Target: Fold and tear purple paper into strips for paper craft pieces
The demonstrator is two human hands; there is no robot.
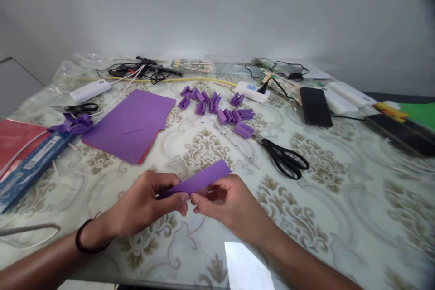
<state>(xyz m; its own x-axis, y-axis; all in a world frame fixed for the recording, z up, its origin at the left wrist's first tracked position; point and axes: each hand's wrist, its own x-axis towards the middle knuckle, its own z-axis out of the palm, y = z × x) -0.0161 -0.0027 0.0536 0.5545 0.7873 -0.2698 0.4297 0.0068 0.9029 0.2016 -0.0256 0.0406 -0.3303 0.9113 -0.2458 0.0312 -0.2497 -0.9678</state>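
Note:
A strip of purple paper point(207, 177) is held between both hands above the front middle of the table. My left hand point(149, 199) pinches its left part between thumb and fingers, a dark band round the wrist. My right hand point(226, 199) grips the lower edge, its thumb tip close to the left thumb. Beyond the hands lie several small folded purple paper pieces point(214, 102). Black-handled scissors point(285, 156) rest to the right, blades partly under a folded piece. A clear ruler point(236, 145) lies beside them. Purple sheets point(132, 122) are stacked at the left, with red showing beneath.
A patterned cloth under a clear cover spans the table point(312, 235). On the left are a blue packet point(37, 167), crumpled purple paper point(73, 123) and other scissors point(81, 108). A white power strip point(252, 92), a phone point(315, 106) and cables lie behind and right.

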